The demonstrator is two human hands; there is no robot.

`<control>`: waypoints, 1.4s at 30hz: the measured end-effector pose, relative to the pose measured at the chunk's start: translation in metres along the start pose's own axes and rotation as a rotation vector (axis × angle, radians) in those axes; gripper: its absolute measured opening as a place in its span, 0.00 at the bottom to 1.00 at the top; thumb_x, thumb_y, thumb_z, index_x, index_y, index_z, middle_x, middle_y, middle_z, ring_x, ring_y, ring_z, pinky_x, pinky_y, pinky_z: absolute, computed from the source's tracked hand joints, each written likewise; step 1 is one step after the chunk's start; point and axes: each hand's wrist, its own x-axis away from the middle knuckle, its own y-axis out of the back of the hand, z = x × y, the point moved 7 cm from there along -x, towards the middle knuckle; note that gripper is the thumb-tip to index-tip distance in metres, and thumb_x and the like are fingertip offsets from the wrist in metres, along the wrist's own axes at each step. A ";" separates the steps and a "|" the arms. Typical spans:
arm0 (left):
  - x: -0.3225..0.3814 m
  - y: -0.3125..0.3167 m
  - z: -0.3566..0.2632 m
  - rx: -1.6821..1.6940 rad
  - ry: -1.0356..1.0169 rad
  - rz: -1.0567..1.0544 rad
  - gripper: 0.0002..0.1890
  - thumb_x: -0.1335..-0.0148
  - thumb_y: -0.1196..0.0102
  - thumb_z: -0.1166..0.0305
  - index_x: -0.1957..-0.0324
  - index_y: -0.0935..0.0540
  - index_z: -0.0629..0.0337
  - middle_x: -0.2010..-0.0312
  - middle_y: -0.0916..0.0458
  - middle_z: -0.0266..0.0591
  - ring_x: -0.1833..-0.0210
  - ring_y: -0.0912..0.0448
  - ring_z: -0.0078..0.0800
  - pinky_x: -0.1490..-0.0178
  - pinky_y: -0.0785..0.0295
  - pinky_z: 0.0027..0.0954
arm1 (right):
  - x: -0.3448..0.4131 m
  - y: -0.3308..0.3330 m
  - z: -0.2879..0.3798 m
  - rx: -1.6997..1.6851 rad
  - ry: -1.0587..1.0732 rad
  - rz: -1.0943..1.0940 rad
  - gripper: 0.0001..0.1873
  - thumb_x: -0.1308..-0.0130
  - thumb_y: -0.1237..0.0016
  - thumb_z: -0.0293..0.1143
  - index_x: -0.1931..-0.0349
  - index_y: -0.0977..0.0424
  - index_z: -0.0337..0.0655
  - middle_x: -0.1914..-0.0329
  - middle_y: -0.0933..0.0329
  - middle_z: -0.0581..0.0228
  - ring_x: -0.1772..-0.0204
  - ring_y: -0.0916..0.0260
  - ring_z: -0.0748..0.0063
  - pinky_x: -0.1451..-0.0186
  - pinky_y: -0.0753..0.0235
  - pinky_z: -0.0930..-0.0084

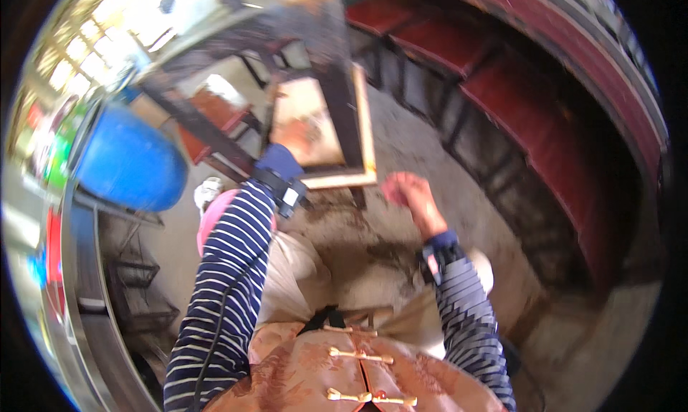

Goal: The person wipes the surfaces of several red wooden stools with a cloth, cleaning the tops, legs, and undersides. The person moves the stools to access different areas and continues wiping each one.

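In the upper middle stands a dark wooden frame (344, 111), which looks like a tipped stool or small table with pale, raw wood along its edge. My left hand (301, 137) reaches inside it, over a pale panel (301, 97). Blur hides whether those fingers grip anything. My right hand (411, 194) hangs apart from the frame, just right of its lower corner. Its fingers are partly curled and blurred, so I cannot tell if something small is in them.
A blue plastic barrel (131, 156) stands at left, with a pink round object (217, 215) beside my left forearm. Along the right run dark red benches (516, 111) with dark legs. A metal-edged table (86, 304) borders the left. Below my hands lies a stained concrete floor (371, 224).
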 end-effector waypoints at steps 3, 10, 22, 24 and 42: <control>-0.021 -0.001 0.015 0.056 -0.199 -0.255 0.12 0.39 0.42 0.65 0.56 0.16 0.59 0.60 0.17 0.54 0.53 0.20 0.54 0.47 0.26 0.52 | -0.011 0.038 0.004 -0.194 -0.070 -0.180 0.16 0.21 0.58 0.37 0.45 0.22 0.37 0.54 0.13 0.63 0.58 0.18 0.77 0.54 0.19 0.78; -0.083 -0.007 0.007 -0.080 -0.341 -0.259 0.15 0.41 0.41 0.66 0.52 0.15 0.57 0.56 0.17 0.55 0.49 0.20 0.55 0.42 0.26 0.50 | -0.080 0.148 -0.023 -0.397 -0.257 -0.381 0.10 0.26 0.55 0.32 0.53 0.22 0.38 0.60 0.14 0.64 0.60 0.18 0.70 0.58 0.19 0.74; -0.046 0.002 0.006 0.065 -0.160 0.025 0.23 0.46 0.37 0.65 0.45 0.16 0.49 0.50 0.17 0.54 0.41 0.22 0.54 0.34 0.31 0.50 | -0.075 0.207 -0.062 -0.493 -0.250 -0.634 0.06 0.28 0.55 0.31 0.60 0.26 0.41 0.69 0.21 0.65 0.59 0.18 0.67 0.59 0.21 0.71; -0.016 0.016 -0.002 0.126 -0.203 0.026 0.20 0.46 0.36 0.64 0.49 0.17 0.48 0.54 0.20 0.50 0.46 0.23 0.54 0.37 0.33 0.50 | -0.072 0.195 -0.065 -0.554 -0.256 -0.651 0.06 0.29 0.54 0.32 0.60 0.26 0.41 0.67 0.21 0.65 0.58 0.18 0.66 0.56 0.20 0.71; 0.094 0.134 -0.126 0.526 -0.236 -0.109 0.08 0.39 0.38 0.69 0.60 0.12 0.58 0.65 0.16 0.46 0.58 0.19 0.46 0.50 0.24 0.43 | -0.051 0.109 -0.121 0.535 -0.188 -0.230 0.10 0.30 0.46 0.34 0.57 0.19 0.38 0.69 0.15 0.59 0.72 0.20 0.70 0.70 0.22 0.73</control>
